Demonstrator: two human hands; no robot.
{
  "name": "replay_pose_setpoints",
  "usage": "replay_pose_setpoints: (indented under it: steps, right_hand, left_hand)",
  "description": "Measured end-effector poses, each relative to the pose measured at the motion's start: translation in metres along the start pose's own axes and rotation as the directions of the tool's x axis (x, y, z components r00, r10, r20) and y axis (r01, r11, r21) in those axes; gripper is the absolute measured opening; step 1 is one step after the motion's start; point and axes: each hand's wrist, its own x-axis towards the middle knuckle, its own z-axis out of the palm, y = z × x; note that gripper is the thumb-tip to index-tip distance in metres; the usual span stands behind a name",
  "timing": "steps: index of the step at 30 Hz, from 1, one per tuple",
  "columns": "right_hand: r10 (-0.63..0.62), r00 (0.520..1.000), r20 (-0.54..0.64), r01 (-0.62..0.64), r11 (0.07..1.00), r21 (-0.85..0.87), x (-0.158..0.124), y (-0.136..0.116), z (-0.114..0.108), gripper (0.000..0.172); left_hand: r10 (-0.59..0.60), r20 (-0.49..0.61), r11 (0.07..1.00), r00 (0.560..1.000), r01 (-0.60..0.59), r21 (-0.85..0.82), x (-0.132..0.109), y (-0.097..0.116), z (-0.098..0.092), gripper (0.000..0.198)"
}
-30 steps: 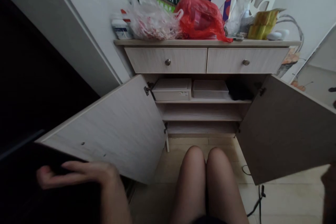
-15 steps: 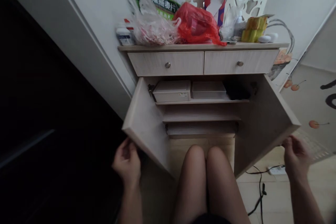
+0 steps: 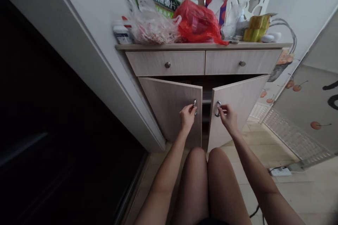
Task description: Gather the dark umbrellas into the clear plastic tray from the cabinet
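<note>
The left hand (image 3: pixel 188 116) is curled, its fingertips pinching the left handle (image 3: pixel 194 106), a small metal pull at the right edge of the left door (image 3: pixel 169 105). The right hand (image 3: pixel 227 116) is closed too, with its fingers hooked on the right handle (image 3: pixel 217 109), a metal ring at the left edge of the right door (image 3: pixel 239 102). The fingertips are small in this view, so the grip seems light, but that cannot be told for sure. The two hands are near each other, one on each side of the gap between the doors.

Both doors are pale wood grain and hinged at their outer edges. They stand slightly ajar, with their inner edges swung a little toward the near side. A narrow dark slit between them shows almost nothing of the inside. They form the lower front of a cabinet (image 3: pixel 132 66) on the far side of the scene, just beyond the person's knees (image 3: pixel 206 161).

Above the doors are two shut drawers, the left drawer (image 3: pixel 182 64) and the right drawer (image 3: pixel 253 61), each with a round knob. The worktop (image 3: pixel 280 45) over them is crowded. From left to right it holds a white bottle (image 3: pixel 121 34), a clear bag (image 3: pixel 151 28), a red bag (image 3: pixel 198 23) and a yellow pack (image 3: pixel 256 27). A dark doorway (image 3: pixel 39 130) fills the left of the scene.
</note>
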Motion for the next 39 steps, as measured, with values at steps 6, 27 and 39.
replay_pose_setpoints:
  steps: [6,27,39]
  right_hand:
    - [0.001,1.000,-0.027,-0.005,0.988,-0.153,0.036,0.000,0.050,0.049]
    - [-0.023,0.999,-0.037,0.011,0.957,-0.289,0.094,0.017,0.094,0.041]
    - [-0.028,0.999,-0.026,0.020,0.961,-0.275,0.105,0.020,0.101,0.038]
  left_hand:
    - [-0.037,0.045,0.994,0.998,0.032,0.103,0.026,0.001,0.031,0.014]
    - [-0.104,0.121,0.977,0.987,0.079,0.197,0.075,-0.014,0.072,0.013]
    - [-0.102,0.156,0.976,0.983,0.069,0.208,0.085,-0.021,0.077,0.013]
